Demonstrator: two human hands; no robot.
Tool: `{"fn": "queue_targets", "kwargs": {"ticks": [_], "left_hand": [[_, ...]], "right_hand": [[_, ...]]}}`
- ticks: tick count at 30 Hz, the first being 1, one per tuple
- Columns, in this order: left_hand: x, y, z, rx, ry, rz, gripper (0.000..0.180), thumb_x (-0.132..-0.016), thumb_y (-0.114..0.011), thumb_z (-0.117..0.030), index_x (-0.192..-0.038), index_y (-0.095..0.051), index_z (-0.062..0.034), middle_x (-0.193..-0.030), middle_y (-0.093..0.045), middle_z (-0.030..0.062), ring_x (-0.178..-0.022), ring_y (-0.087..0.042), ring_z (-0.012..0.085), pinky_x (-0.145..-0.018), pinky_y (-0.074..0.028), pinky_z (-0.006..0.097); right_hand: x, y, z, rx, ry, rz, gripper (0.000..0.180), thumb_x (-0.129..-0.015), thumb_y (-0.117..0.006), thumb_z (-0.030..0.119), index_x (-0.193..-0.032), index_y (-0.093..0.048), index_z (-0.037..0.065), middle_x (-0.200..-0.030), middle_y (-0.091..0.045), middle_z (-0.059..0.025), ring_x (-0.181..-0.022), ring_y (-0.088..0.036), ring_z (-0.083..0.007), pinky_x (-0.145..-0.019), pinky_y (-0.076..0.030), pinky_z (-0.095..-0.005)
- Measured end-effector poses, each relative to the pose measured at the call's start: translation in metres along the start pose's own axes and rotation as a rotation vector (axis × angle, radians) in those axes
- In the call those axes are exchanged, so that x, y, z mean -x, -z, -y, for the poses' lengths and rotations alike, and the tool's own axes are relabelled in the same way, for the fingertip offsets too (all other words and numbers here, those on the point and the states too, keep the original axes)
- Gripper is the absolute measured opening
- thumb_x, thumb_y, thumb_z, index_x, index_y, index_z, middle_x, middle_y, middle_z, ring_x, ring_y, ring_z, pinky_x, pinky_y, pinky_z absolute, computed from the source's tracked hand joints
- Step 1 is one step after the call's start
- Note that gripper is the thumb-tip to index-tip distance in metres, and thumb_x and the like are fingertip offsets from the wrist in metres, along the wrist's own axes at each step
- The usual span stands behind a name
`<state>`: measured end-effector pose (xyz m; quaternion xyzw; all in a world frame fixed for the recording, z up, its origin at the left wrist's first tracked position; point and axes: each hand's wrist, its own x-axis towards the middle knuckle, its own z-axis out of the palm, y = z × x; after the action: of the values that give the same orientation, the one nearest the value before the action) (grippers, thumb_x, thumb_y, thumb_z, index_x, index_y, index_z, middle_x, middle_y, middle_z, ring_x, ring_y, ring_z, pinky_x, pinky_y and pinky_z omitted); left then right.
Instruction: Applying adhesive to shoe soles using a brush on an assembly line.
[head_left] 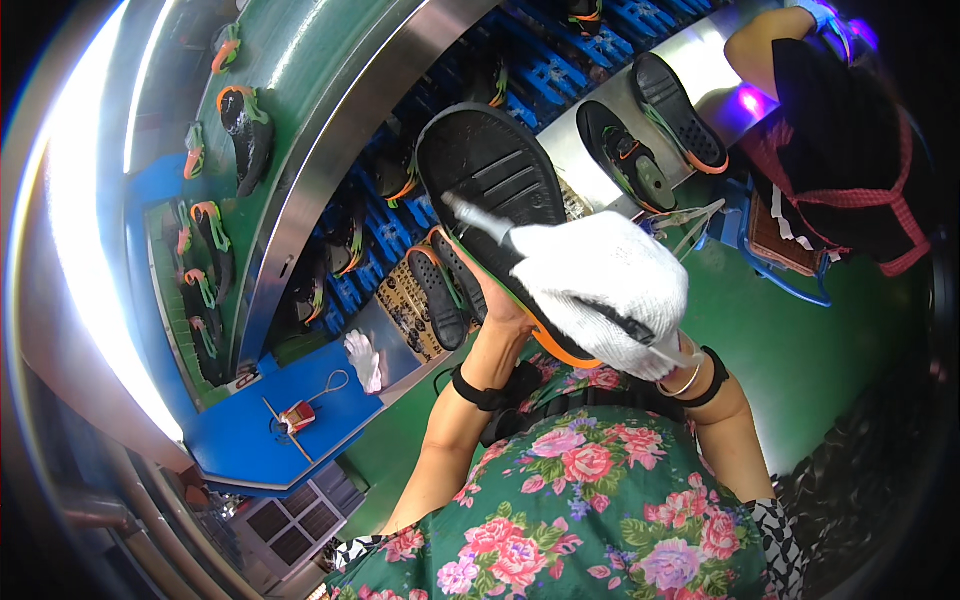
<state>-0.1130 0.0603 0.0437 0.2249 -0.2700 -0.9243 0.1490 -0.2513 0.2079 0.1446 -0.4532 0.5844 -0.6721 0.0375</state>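
Tilted up in front of me is a large black shoe sole (490, 150) with an orange rim at its heel end. My bare left hand (505, 308) grips its left edge from below, with the fingers partly hidden behind it. My right hand (605, 285), in a white knitted glove, is closed round a slim brush-like tool (480, 218). The tool's pale tip, slightly blurred, lies over the left part of the sole's inner face. The gloved hand covers much of the sole's near end. Beyond my left wrist, a pair of dark soles (434, 300) rests on a speckled board.
A conveyor with blue racks (370, 215) carries shoes past me. Two dark shoes (625, 155) (675, 110) sit on a metal ledge. A co-worker (840, 140) is at the right, near a blue stool (785, 275). At left, a blue table (240, 430) holds a red-and-white object (297, 416); a pale glove (364, 362) lies nearby.
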Motion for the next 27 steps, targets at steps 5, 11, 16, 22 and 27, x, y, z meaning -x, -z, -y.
{"fn": "queue_targets", "kwargs": {"ticks": [5,11,16,22,27], "left_hand": [[0.001,-0.002,-0.001,0.045,0.027,0.066,0.098,-0.092,-0.033,-0.088,-0.154,-0.043,-0.0131,-0.14,-0.059,0.0086,-0.125,-0.058,0.0287,-0.109,-0.047,0.045],[-0.008,-0.026,-0.006,0.425,0.084,0.176,0.106,-0.088,-0.035,-0.091,-0.152,-0.044,-0.0082,-0.14,-0.059,0.014,-0.122,-0.06,0.0327,-0.106,-0.049,0.048],[-0.011,-0.012,-0.006,-0.119,0.08,0.272,0.116,-0.082,-0.032,-0.097,-0.152,-0.043,-0.0056,-0.142,-0.058,0.0202,-0.121,-0.062,0.0349,-0.107,-0.049,0.051],[-0.019,-0.022,-0.015,0.065,0.187,0.441,0.124,-0.072,-0.031,-0.104,-0.138,-0.053,-0.001,-0.12,-0.064,0.023,-0.107,-0.064,0.0332,-0.096,-0.054,0.046],[-0.012,-0.04,-0.022,-0.023,0.126,0.258,0.103,-0.074,-0.058,-0.093,-0.112,-0.056,0.0026,-0.097,-0.066,0.0168,-0.089,-0.063,0.0269,-0.08,-0.057,0.04]], "right_hand": [[0.009,-0.014,0.005,0.008,0.008,0.076,0.032,-0.079,-0.079,0.002,-0.111,-0.078,0.006,-0.112,-0.077,-0.0126,-0.1,-0.074,-0.0278,-0.086,-0.058,-0.0384],[0.011,-0.002,0.001,0.05,-0.007,0.061,0.03,-0.084,-0.076,0.001,-0.113,-0.078,0.007,-0.116,-0.076,-0.0124,-0.103,-0.073,-0.0251,-0.086,-0.057,-0.0362],[0.014,-0.006,0.0,-0.031,0.053,0.116,0.024,-0.086,-0.078,0.005,-0.109,-0.079,0.006,-0.109,-0.077,-0.0104,-0.094,-0.073,-0.0252,-0.082,-0.059,-0.0358],[0.027,-0.011,-0.002,-0.002,-0.017,0.063,0.026,-0.084,-0.079,0.005,-0.109,-0.079,0.007,-0.11,-0.077,-0.0102,-0.096,-0.074,-0.0263,-0.081,-0.059,-0.0363],[0.024,0.003,0.001,-0.186,-0.175,0.174,0.027,-0.085,-0.079,0.007,-0.112,-0.079,0.008,-0.111,-0.077,-0.0084,-0.094,-0.074,-0.0271,-0.081,-0.058,-0.0389]]}}
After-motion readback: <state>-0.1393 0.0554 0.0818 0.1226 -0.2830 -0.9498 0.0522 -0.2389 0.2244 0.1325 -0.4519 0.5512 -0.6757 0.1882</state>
